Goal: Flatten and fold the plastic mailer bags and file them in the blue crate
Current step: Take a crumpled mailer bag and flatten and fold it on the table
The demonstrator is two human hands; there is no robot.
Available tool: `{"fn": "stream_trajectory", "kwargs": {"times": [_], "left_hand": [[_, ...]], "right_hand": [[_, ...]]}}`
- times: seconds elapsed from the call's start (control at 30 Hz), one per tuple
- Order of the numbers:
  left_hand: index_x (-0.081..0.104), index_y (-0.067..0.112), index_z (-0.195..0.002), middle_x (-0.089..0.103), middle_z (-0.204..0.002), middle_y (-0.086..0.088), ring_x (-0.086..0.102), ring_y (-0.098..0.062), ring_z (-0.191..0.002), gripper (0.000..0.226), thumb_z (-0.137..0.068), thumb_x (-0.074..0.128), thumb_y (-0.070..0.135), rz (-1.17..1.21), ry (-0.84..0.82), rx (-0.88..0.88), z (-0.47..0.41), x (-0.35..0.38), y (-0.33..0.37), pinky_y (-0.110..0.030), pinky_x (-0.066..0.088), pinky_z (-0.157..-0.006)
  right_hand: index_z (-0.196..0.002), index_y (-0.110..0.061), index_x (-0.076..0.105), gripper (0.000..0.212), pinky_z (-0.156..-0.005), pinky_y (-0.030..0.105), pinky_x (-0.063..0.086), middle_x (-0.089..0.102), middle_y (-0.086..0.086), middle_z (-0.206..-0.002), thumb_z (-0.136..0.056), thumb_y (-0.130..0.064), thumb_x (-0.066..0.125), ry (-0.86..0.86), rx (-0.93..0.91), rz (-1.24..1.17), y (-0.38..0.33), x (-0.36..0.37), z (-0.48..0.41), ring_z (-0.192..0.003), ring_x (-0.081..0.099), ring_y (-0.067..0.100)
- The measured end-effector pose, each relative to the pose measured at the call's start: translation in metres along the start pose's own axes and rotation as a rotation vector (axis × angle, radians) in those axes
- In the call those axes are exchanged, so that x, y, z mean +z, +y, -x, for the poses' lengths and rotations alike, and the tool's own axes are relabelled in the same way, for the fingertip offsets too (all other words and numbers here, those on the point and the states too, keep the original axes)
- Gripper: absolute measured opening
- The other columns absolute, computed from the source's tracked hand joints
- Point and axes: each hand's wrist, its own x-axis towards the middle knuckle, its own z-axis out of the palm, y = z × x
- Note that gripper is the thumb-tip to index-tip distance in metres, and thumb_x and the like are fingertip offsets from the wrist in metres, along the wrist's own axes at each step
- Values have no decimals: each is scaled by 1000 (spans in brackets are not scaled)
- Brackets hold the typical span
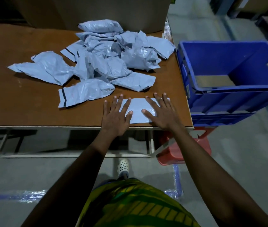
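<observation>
L grip [116,115] & R grip [160,113] were both released in head view, fingers straight & spread, pressing one bag [136,112] flat on the bench [23,104] nr its front edge. Bag's long axis ran left-right, under both palms. Crate [225,58] stood just off the bench's right side, so R grip was nearer. Bag: thin, smooth grey-blue film, rectangular. Pile [100,59] behind it: crumpled, puffy. Crate: rigid blue plastic.

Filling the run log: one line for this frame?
step: flattening | left hand: pressing flat mailer bag | right hand: pressing same bag | pile: crumpled bags behind | blue crate: at right, no bags seen
</observation>
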Motion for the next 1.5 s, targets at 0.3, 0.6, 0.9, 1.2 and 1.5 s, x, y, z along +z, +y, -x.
{"fn": "stream_trajectory", "kwargs": {"times": [0.3,0.6,0.9,1.2,1.5], "left_hand": [[11,26,-166,9,-173,1,1,-23,-160,61,-108,11,45,100,32,-79,-9,-6,4,-54,2,-127],[18,21,-165,17,-172,-2,10,-28,-159,65,-107,7,48,56,109,-88,-1,10,-4,-59,0,-125],[19,21,-165,16,-172,-2,7,-27,-160,65,-107,9,50,63,81,-47,-3,7,-10,-60,-2,-125],[12,21,-166,7,-173,2,-6,-19,-160,68,-105,10,51,227,37,94,-20,-7,-6,-49,-2,-128],[14,25,-166,11,-173,2,7,-27,-160,61,-109,10,47,100,151,-149,4,17,4,-60,5,-126]], "right_hand": [[-162,-22,32,57,-129,47,2,21,1,-172,-110,-44,25,75,-156,-13,-56,8,-19,-160,6,24],[-162,-25,33,74,-130,44,5,26,-3,-170,-103,-68,19,206,11,5,-53,32,-9,-160,8,25],[-162,-47,18,71,-129,48,-3,6,-10,-173,-99,-80,16,113,98,-13,11,3,10,-160,-6,20],[-161,-23,34,59,-126,46,-6,16,-2,-173,-110,-51,29,141,-94,18,-23,-10,-17,-161,2,20],[-159,-11,38,60,-129,45,1,28,8,-169,-108,-39,22,298,43,-9,-89,50,-14,-160,11,27]]}}
